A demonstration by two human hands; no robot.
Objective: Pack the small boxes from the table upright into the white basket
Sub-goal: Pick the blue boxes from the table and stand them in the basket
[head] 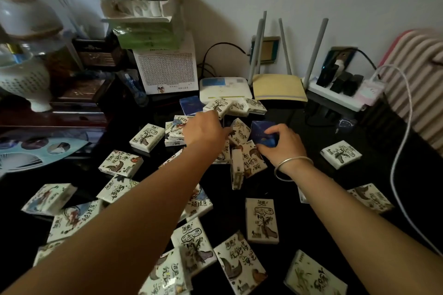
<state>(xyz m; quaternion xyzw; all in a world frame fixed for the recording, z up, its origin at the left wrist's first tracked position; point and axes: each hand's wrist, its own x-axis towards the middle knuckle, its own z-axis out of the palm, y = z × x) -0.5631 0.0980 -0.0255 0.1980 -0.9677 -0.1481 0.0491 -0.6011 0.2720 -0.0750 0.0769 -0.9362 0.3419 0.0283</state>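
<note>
Several small white illustrated boxes lie scattered flat on the black table (299, 189), for example one (262, 220) near the front and one (147, 137) at the left. A heap of them (239, 134) sits mid-table, some tilted or on edge. My right hand (284, 145) grips a small blue box (263, 135) at the heap's right side. My left hand (203, 130) reaches over the heap, fingertips at a white box (219, 104); its fingers are hidden behind the back of the hand. Another blue box (189, 104) lies behind. No white basket is in view.
Behind the heap stand a white modem (225, 88), a router with tall antennas (279, 86) and a power strip with plugs (335, 86). A white cable (398, 151) loops on the right. Stacked cartons (153, 31) and a white vase (24, 79) crowd the back left.
</note>
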